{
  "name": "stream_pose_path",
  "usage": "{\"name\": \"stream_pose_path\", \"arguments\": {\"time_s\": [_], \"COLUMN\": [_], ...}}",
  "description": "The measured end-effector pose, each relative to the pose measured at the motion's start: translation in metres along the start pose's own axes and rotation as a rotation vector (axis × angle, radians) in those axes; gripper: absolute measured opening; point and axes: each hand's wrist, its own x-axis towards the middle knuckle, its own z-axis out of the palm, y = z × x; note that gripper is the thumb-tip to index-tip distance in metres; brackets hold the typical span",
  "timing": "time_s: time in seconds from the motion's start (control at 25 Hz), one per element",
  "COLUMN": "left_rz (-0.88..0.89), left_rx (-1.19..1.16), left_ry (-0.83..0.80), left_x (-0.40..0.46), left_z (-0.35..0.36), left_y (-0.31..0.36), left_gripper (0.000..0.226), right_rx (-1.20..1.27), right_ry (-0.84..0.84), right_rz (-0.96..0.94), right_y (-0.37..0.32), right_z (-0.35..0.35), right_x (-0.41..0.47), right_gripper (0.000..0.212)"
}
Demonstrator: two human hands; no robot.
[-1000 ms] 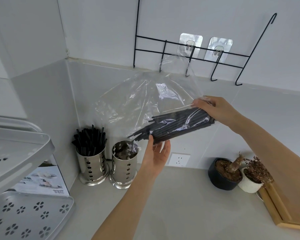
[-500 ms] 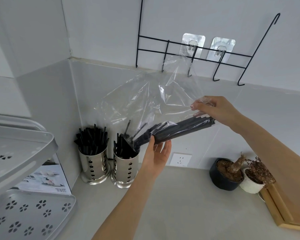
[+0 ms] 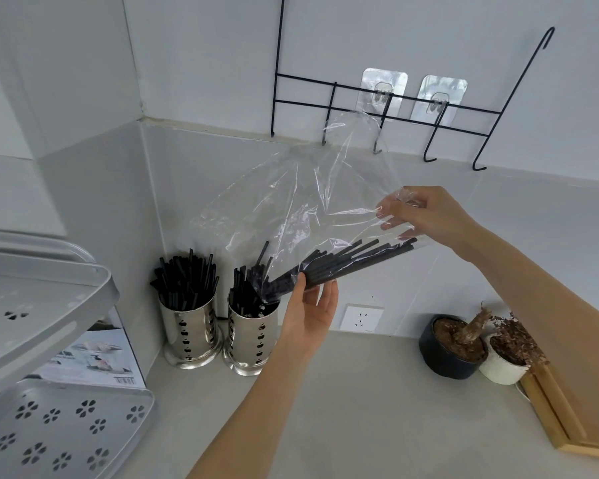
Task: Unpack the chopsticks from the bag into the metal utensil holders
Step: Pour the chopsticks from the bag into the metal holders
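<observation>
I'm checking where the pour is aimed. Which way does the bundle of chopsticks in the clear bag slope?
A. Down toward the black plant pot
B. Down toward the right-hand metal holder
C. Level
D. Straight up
B: the chopsticks in the bag slant down-left, their low ends at the right-hand holder.

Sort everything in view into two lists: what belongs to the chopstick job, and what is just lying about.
In the job: clear bag, chopsticks, left holder, right holder, left hand, right hand.

Lying about: wire rack, two plant pots, dish rack, wooden board, socket.
</observation>
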Motion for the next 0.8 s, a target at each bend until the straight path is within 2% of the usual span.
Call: {"name": "stream_pose_path", "arguments": {"time_s": [0.2, 0.4, 0.8], "left_rz": [0.014, -0.001, 0.038], "left_rx": [-0.015, -0.011, -0.034], "left_ry": [-0.005, -0.037, -0.06], "left_x": [0.0, -0.008, -0.014], "left_z": [0.002, 0.008, 0.002], "left_y": [-0.002, -0.003, 0.007], "left_gripper": [0.021, 0.024, 0.012], "right_rx": [-0.007, -0.05, -0.061], "right_ry": [-0.003, -0.003, -0.021], "right_rz": [-0.004, -0.084, -0.183], "right_y": [-0.007, -0.018, -0.021], "right_z": [-0.002, -0.005, 0.003], "right_x": [-0.002, -0.005, -0.009], "right_gripper": [0.015, 0.009, 0.006]}}
